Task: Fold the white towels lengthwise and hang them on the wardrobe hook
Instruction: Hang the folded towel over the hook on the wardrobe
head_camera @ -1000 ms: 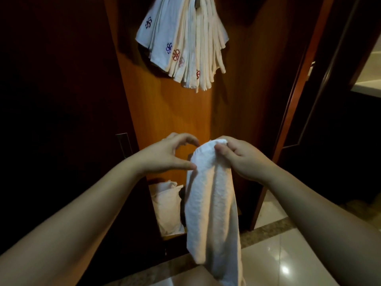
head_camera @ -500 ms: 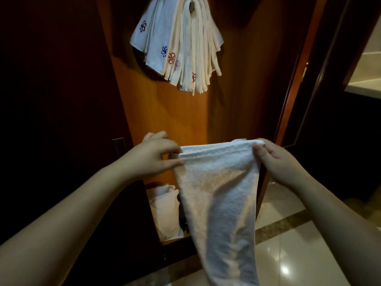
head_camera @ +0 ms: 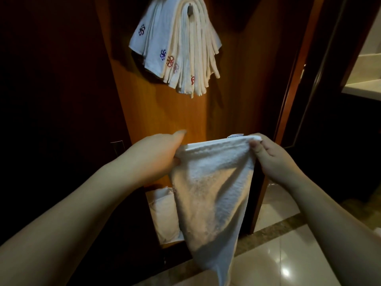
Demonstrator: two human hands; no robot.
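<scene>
Left hand (head_camera: 153, 156): grip clamped on the left top corner of the white towel (head_camera: 212, 195), thumb in front.
Right hand (head_camera: 272, 159): grip pinched on the right top corner.
Towel position: held in the air before the wardrobe panel (head_camera: 156, 112), top edge stretched level between both hands, the rest tapering down toward the floor (head_camera: 288, 261).
Hook (head_camera: 190, 10): carries a bundle of hung towels (head_camera: 181, 52), well above the hands.
Low shelf: more white cloth (head_camera: 165, 215) behind the held towel.
</scene>
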